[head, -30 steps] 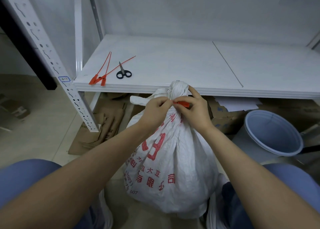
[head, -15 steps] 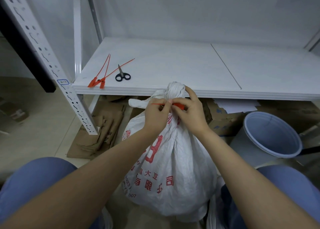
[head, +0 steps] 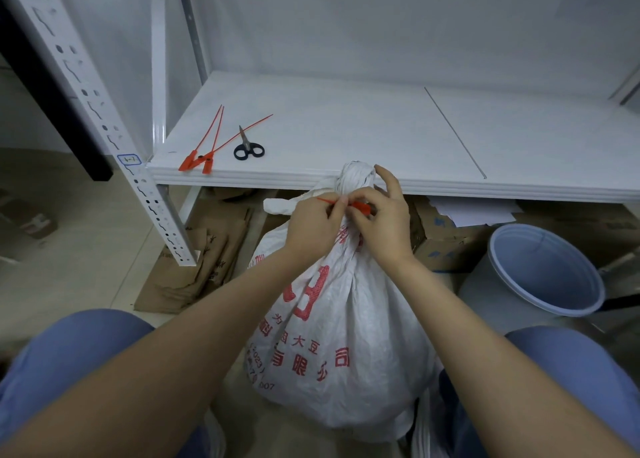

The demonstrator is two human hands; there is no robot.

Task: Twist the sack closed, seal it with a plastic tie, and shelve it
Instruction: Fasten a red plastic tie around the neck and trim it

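Sack (head: 346, 336) stood on floor below both hands, twisted neck (head: 354, 180) just above them, red tie (head: 360, 207) pinched between left hand (head: 311, 229) and right hand (head: 384, 229) — tail gripped by left, head by right, shelf (head: 346, 135) just beyond.

A plain white wall (head: 381, 24) fills the top of the frame. At upper left a perforated white steel upright (head: 86, 100) slants down to a pale tiled floor (head: 69, 249) (dull, evenly lit). Flattened cardboard (head: 194, 270) lies at centre left; a blue bucket (head: 540, 267) stands at right.
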